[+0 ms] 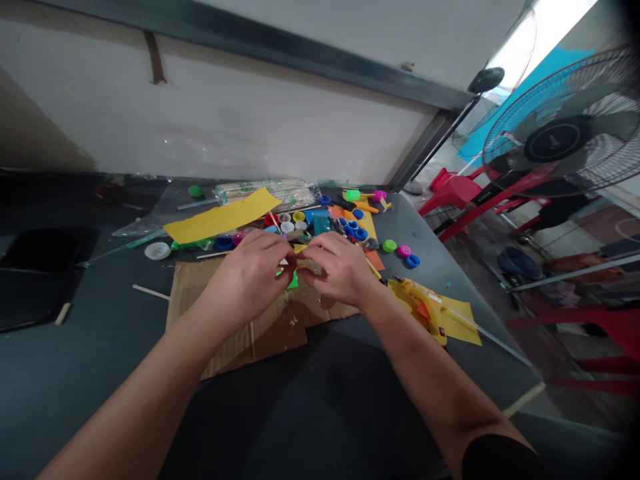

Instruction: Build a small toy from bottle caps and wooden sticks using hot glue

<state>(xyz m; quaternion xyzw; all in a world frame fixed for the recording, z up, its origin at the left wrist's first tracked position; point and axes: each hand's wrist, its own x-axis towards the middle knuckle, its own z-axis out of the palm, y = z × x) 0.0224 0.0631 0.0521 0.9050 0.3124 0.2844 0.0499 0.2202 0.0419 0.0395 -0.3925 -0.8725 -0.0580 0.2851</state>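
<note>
My left hand and my right hand meet fingertip to fingertip above a piece of brown cardboard. Both are closed in a pinch on something small, mostly covered by the fingers. Between them shows a bright green piece; whether it is held or lies on the cardboard I cannot tell. Just beyond my fingers lie white bottle caps and a pair of blue-handled scissors. To the right of my right hand, a yellow glue gun rests on yellow paper.
Behind the hands lie a yellow paper strip and a plastic pack of wooden sticks. A dark phone-like slab is at the left. Loose caps, such as a green one, sit near the table's right side. A fan stands beyond.
</note>
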